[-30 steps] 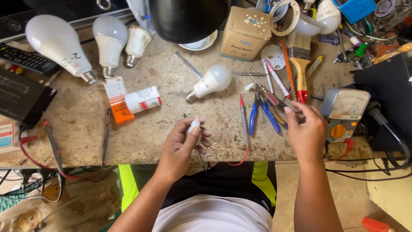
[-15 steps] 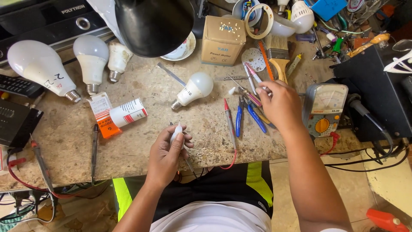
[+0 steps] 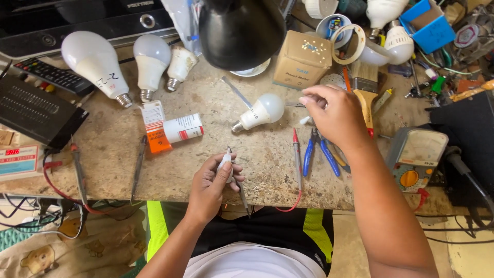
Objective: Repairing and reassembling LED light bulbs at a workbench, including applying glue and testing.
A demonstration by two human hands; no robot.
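Head view looks down on a mottled beige stone workbench crowded with tools and lamps. At the near edge, about the middle, the left hand has its fingers and thumb clamped on a small white probe-like part, and a thin dark lead runs from the grip over the near edge. The right hand hovers further back and to the right, palm down, with its fingers curled together and the fingertips drawn close over a cluster of tools; whether they pinch anything I cannot tell.

Just beneath and beside that hand lie blue-handled pliers and a red-tipped test probe, whose red wire loops off the near edge. A small white LED bulb lies on its side near the middle of the workbench, just left of the right hand. A tan cardboard box stands behind it, and a black lamp shade hangs over the far edge. Toward the far left corner rest three white bulbs, a large one, a medium one and a small one. An orange and white carton lies left of centre. A grey analogue meter sits at the right edge, and a wooden-handled paintbrush lies behind the right hand.
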